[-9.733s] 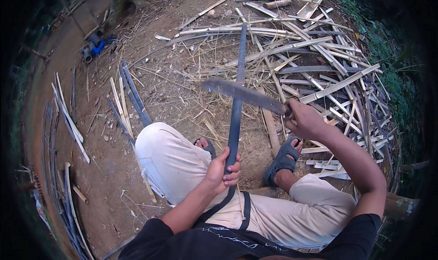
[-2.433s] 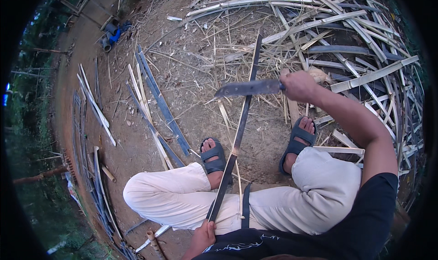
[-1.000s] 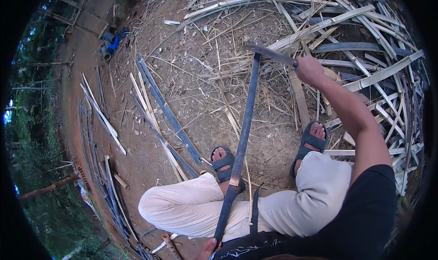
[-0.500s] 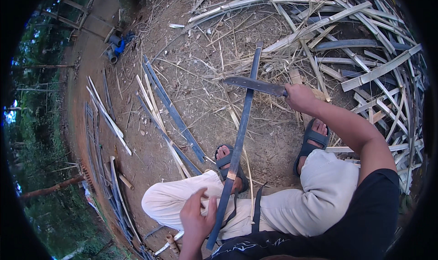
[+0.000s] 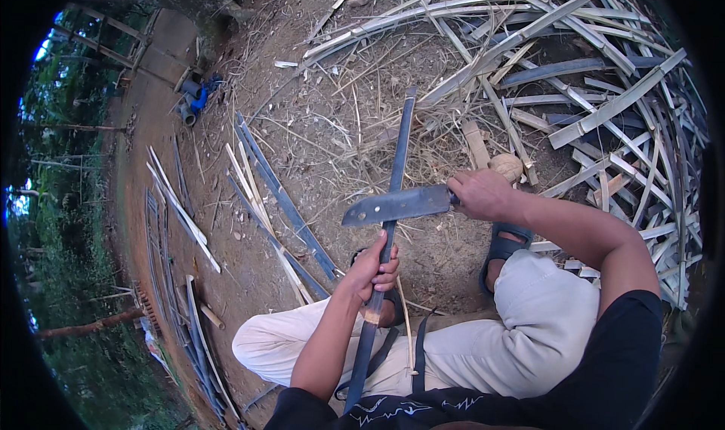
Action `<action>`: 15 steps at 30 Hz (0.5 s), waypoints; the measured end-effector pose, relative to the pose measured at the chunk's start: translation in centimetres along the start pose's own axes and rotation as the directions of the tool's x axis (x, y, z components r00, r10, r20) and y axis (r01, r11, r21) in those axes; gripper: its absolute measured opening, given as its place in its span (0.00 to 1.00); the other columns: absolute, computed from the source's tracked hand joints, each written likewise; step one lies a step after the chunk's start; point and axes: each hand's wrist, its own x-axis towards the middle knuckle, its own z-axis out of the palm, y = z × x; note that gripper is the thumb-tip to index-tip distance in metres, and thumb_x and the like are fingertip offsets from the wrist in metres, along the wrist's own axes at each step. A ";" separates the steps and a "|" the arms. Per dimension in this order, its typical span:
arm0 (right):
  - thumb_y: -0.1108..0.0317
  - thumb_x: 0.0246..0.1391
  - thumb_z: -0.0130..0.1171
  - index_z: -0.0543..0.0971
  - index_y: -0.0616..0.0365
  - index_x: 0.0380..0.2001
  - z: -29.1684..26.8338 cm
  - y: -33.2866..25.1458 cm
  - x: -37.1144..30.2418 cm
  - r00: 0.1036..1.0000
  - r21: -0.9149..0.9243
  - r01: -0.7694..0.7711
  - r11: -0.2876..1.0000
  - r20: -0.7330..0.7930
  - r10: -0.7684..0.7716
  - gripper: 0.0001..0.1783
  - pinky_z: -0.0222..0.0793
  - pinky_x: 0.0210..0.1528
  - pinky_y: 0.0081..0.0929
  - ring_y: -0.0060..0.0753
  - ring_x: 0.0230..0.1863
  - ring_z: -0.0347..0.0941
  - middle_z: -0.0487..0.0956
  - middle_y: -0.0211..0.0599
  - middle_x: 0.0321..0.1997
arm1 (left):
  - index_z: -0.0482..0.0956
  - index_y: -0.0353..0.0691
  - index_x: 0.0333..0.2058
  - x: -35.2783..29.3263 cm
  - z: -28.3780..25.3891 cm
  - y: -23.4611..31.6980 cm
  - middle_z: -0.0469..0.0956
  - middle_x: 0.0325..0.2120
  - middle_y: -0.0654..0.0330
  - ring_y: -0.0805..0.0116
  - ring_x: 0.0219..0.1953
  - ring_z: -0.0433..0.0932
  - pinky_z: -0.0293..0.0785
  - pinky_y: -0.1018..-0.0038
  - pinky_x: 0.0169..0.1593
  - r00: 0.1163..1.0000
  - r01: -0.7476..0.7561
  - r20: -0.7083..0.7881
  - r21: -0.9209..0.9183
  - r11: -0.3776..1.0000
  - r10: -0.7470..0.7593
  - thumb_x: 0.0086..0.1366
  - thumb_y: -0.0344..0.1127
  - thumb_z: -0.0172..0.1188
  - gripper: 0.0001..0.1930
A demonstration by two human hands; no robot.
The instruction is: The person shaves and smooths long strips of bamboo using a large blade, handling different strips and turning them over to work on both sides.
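My left hand (image 5: pixel 373 268) is wrapped round a long dark bamboo strip (image 5: pixel 401 143), just above its pale node. From my lap the strip runs away from me over the ground, its far end tilted a little right. In my right hand (image 5: pixel 485 194) is the handle of a machete (image 5: pixel 400 205), mostly hidden by the fingers. The broad dark blade, with holes near its tip, points left and lies across the strip just beyond my left thumb. Whether the edge bites into the strip I cannot tell. A thin pale sliver (image 5: pixel 406 317) stands beside the strip near my lap.
A large heap of split bamboo strips (image 5: pixel 619 113) fills the right. A wooden block (image 5: pixel 476 144) and a rounded wooden piece (image 5: pixel 506 167) sit beyond my right hand. More strips (image 5: pixel 279 181) lie on the left. My sandalled foot (image 5: pixel 504 252) is close below the right hand.
My left hand has moved up and forward and now grips the bamboo strip. The machete has come nearer to me along the strip, its broad side turned more into view.
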 end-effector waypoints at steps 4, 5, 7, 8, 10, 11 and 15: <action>0.58 0.49 0.66 0.72 0.58 0.35 -0.5 -2.1 -2.1 0.993 0.008 0.085 0.996 -0.081 -0.084 0.18 0.77 0.36 0.40 0.45 0.35 0.81 0.79 0.43 0.31 | 0.65 0.46 0.30 -4.7 2.7 -1.2 0.54 0.12 0.72 0.83 0.08 0.48 0.45 0.82 0.10 0.980 0.012 -0.198 0.166 0.986 0.021 0.74 0.63 0.38 0.26; 0.59 0.49 0.66 0.73 0.58 0.35 -0.7 -2.3 -2.2 0.991 0.022 0.078 0.997 -0.111 -0.075 0.18 0.77 0.35 0.41 0.45 0.35 0.81 0.79 0.42 0.31 | 0.65 0.46 0.30 -5.2 2.9 -1.2 0.54 0.12 0.72 0.83 0.08 0.48 0.45 0.82 0.11 0.974 -0.006 -0.222 0.204 0.979 0.052 0.74 0.63 0.38 0.26; 0.59 0.49 0.66 0.73 0.58 0.36 -1.3 -2.3 -2.1 0.983 0.046 0.069 0.997 -0.176 -0.060 0.18 0.77 0.35 0.41 0.45 0.35 0.80 0.79 0.42 0.31 | 0.65 0.46 0.30 -5.8 3.2 -0.6 0.54 0.12 0.72 0.83 0.08 0.48 0.45 0.82 0.11 0.957 -0.044 -0.265 0.283 0.958 0.122 0.74 0.63 0.38 0.26; 0.60 0.49 0.66 0.73 0.58 0.36 -1.9 -2.3 -1.9 0.981 0.040 0.059 0.997 -0.188 -0.050 0.18 0.76 0.35 0.41 0.45 0.35 0.80 0.79 0.42 0.31 | 0.65 0.46 0.30 -6.4 3.4 -0.2 0.54 0.12 0.72 0.84 0.08 0.47 0.45 0.81 0.11 0.962 -0.052 -0.241 0.290 0.955 0.126 0.74 0.64 0.38 0.27; 0.60 0.49 0.66 0.73 0.58 0.37 -2.8 -2.3 -1.4 0.977 0.031 0.036 0.999 -0.212 -0.029 0.17 0.76 0.35 0.41 0.46 0.35 0.80 0.79 0.41 0.31 | 0.66 0.46 0.30 -6.9 3.5 0.3 0.54 0.12 0.72 0.83 0.08 0.47 0.45 0.81 0.11 0.969 -0.048 -0.218 0.287 0.957 0.114 0.74 0.64 0.38 0.27; 0.60 0.49 0.65 0.73 0.58 0.37 -2.9 -2.2 -1.4 0.980 0.047 0.005 0.999 -0.201 0.004 0.17 0.77 0.36 0.41 0.46 0.35 0.80 0.79 0.42 0.32 | 0.66 0.46 0.30 -7.0 3.6 0.3 0.54 0.12 0.71 0.83 0.08 0.47 0.44 0.81 0.11 0.973 -0.045 -0.206 0.285 0.957 0.107 0.74 0.65 0.38 0.27; 0.57 0.52 0.63 0.73 0.59 0.38 -1.6 -2.0 -1.9 0.992 0.064 -0.111 0.992 -0.053 0.114 0.18 0.77 0.37 0.43 0.47 0.36 0.81 0.80 0.43 0.34 | 0.66 0.46 0.31 -6.2 2.8 -2.0 0.54 0.13 0.71 0.83 0.08 0.47 0.44 0.81 0.10 0.991 0.098 -0.107 0.141 0.985 -0.084 0.73 0.65 0.39 0.27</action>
